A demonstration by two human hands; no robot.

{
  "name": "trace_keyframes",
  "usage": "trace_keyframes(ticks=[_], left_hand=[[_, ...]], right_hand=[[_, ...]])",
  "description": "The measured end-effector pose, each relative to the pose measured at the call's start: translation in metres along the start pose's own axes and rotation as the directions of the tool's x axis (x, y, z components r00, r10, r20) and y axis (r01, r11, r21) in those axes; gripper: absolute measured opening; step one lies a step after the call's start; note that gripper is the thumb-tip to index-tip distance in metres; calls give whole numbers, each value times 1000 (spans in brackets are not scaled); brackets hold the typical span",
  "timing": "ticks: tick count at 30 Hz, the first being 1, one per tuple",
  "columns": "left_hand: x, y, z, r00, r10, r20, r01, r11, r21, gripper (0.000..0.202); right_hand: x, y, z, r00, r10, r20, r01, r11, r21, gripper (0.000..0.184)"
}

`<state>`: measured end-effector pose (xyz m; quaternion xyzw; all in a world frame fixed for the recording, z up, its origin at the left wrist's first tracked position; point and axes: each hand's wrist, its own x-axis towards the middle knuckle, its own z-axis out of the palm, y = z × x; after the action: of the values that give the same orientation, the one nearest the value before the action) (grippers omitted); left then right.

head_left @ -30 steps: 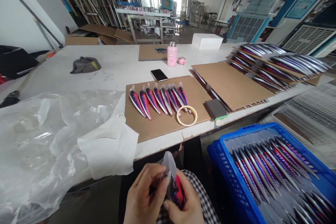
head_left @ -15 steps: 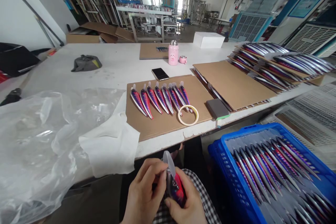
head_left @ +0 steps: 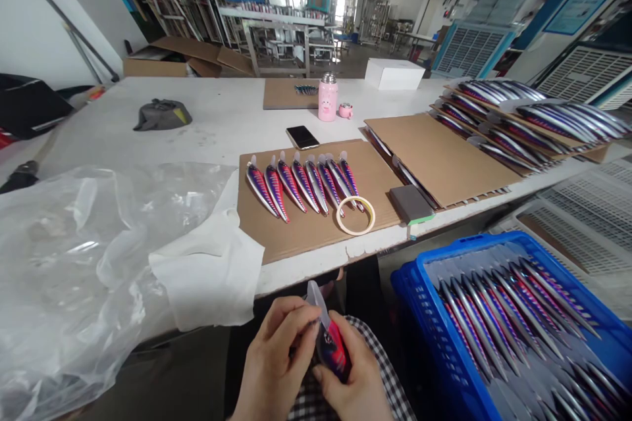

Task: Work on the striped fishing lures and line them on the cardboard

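Both hands have turned the fishing lure [head_left: 334,350] slightly, so its clear plastic lip [head_left: 314,300] now leans further toward the left hand [head_left: 274,360]. The lure is held above the lap, just off the white table's [head_left: 207,118] near edge. Left-hand fingers are closed together, pinching the lure at the base of the lip. Right-hand fingers and thumb are clamped around the red-and-purple body from the right hand [head_left: 353,383] side. Ahead, eight similar lures [head_left: 296,184] lie in a row on a cardboard sheet [head_left: 306,237], beside a masking tape roll [head_left: 338,218]. More lures fill a blue plastic crate [head_left: 429,302] at right.
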<state>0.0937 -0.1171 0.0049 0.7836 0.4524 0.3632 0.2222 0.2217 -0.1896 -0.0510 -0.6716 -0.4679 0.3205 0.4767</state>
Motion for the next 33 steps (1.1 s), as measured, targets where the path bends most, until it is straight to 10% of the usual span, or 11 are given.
trace_keyframes(ticks=[19, 33], left_hand=[[-9, -11, 5, 976, -187, 116, 215, 918, -334, 23], [-7, -10, 20, 874, -453, 177, 452, 622, -639, 13]], right_hand=[[1, 2, -1, 1000, -12, -14, 11, 998, -58, 66], [2, 8, -4, 995, -102, -5, 101, 984, -145, 67]])
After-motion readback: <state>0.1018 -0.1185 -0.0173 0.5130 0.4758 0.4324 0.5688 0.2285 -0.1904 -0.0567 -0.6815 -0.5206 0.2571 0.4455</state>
